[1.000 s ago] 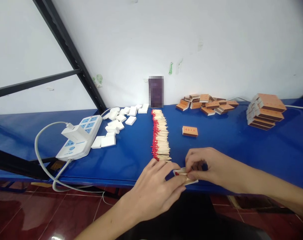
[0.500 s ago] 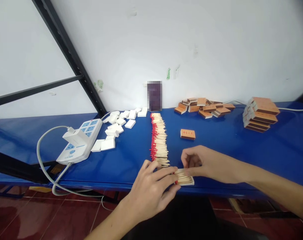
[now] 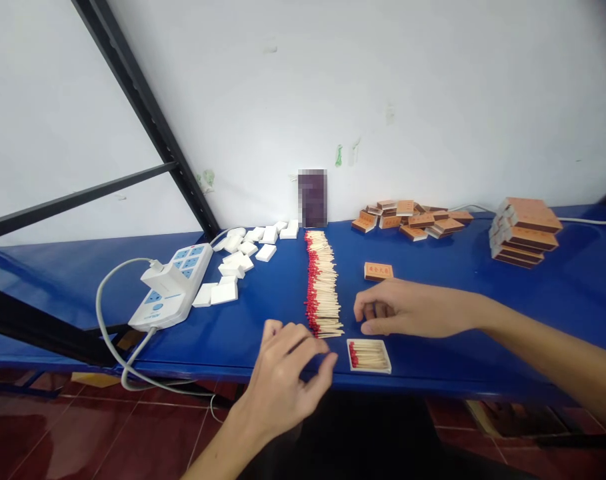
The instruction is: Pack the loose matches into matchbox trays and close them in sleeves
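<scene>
A white matchbox tray (image 3: 369, 356) holding red-headed matches lies at the table's front edge, with neither hand touching it. Left of it is my left hand (image 3: 290, 373), fingers curled but apart, thumb toward the tray, nothing in its grasp. My right hand (image 3: 400, 309) hovers above and right of the tray, thumb and fingers apart and holding nothing. Between the hands a long row of loose matches (image 3: 324, 287) runs back toward the wall, red heads to the left. Just beyond my right hand sits a single orange matchbox sleeve (image 3: 378, 271).
White tray pieces (image 3: 233, 268) are scattered at the left, near a white power strip (image 3: 175, 287) with a cable. Orange matchbox sleeves (image 3: 417, 219) lie heaped at the back right, beside a stack of matchboxes (image 3: 525, 230). A pixelated dark panel (image 3: 313, 199) leans against the wall.
Both hands have let go of the filled tray. My left hand has drawn away to the left; my right hand has lifted slightly up and away. The view has shifted a little.
</scene>
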Motion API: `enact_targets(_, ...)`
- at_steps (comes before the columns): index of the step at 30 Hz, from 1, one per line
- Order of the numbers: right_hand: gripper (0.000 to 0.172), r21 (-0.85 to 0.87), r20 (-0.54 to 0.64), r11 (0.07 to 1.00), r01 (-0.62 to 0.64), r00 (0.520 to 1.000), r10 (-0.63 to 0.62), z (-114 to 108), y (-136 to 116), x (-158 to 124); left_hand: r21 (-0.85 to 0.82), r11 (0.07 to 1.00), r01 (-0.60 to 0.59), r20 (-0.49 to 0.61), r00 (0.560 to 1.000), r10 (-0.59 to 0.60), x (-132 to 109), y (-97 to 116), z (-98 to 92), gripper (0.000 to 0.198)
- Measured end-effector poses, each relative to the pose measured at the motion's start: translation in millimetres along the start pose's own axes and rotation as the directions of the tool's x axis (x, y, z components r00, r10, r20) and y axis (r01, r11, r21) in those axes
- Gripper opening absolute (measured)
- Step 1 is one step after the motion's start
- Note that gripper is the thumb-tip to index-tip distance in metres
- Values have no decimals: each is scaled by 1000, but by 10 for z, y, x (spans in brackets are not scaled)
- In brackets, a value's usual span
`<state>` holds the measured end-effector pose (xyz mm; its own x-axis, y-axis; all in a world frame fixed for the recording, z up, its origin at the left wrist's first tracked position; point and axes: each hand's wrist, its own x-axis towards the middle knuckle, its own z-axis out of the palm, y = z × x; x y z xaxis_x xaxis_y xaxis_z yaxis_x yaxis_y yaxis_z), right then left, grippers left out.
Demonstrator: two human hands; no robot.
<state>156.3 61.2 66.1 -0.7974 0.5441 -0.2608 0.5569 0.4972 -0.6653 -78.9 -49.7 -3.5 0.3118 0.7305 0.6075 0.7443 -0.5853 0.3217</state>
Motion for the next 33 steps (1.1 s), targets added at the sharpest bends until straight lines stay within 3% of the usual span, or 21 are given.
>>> enact_targets(3,29,-220,-89,975,26,995,-46,-99,-98,52,128,987,93,57,993,-101,-13,-51,-39,32)
enact_targets(8,22,-443,-203,891,98,957,-207,7,-120,219,105,989,100,95,989,-110,-66,-103,11,23)
enact_targets(13,17,-438,-139,831,343,888,-439,294,143,308,155,988,14,83,996,-27,-146,-138,88,13)
enact_targets(19,17,-474,-181,775,417,816,-549,440,221,273,307,950,-63,97,995,34,-200,-141,140,24)
enact_targets(33,25,-428,-177,784,449,809,-560,459,170,283,318,947,-48,112,994,13,-216,-127,146,28)
